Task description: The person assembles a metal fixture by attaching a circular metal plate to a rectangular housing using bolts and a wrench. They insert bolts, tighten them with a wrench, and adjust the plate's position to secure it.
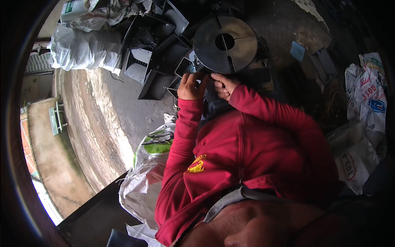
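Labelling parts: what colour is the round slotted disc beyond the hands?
The disc is dull grey with brownish tinges; the head view shows it.

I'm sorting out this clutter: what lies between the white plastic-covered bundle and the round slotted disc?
In the head view, a cluster of dark open boxes lies between the white plastic-covered bundle and the round slotted disc.

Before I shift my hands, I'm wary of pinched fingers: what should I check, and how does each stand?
1. Left hand, grip on something: cannot tell, fingertips hidden.
2. Right hand, grip on something: cannot tell, contents hidden.
3. Hands off the round disc: cannot tell; both are at its near edge.
4. Red sleeves clear of the disc: ok.
5. Nothing loose on the floor: not ok, a blue sheet lies at right.
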The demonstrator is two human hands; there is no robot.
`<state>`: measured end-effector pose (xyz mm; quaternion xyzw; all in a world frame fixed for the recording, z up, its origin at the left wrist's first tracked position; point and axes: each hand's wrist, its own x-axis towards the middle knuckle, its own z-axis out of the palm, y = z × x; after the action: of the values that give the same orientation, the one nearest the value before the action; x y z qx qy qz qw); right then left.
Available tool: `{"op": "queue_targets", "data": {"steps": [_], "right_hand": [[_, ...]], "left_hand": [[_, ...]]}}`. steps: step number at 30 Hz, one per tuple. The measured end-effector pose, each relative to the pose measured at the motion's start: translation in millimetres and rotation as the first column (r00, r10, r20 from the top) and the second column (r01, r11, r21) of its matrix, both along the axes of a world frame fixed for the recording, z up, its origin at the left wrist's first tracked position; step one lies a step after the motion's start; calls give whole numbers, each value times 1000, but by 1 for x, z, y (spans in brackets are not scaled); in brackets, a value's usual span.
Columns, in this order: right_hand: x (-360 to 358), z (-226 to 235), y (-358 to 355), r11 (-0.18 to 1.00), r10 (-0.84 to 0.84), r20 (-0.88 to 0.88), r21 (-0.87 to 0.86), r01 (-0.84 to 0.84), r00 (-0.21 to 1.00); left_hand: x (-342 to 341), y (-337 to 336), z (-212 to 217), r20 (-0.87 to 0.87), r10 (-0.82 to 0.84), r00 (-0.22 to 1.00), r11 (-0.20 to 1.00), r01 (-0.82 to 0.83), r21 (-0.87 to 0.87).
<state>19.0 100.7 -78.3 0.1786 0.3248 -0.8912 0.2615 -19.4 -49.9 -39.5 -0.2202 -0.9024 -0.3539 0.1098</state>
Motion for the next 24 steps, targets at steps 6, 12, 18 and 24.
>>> {"op": "queue_targets", "data": {"steps": [6,12,18,24], "right_hand": [[-1,-12,0,998,16,25,55,-18,1000],[0,-18,1,994,-33,25,-99,36,999],[-1,-5,2,987,-39,37,-155,44,999],[-3,-5,6,987,57,28,-153,-52,998]], "left_hand": [[-13,-9,-5,-62,-217,974,974,220,49],[18,-27,19,671,-376,640,439,-515,736],[84,-33,-41,579,-203,789,870,-126,477],[72,-46,-40,226,-134,965,988,148,-42]]}}
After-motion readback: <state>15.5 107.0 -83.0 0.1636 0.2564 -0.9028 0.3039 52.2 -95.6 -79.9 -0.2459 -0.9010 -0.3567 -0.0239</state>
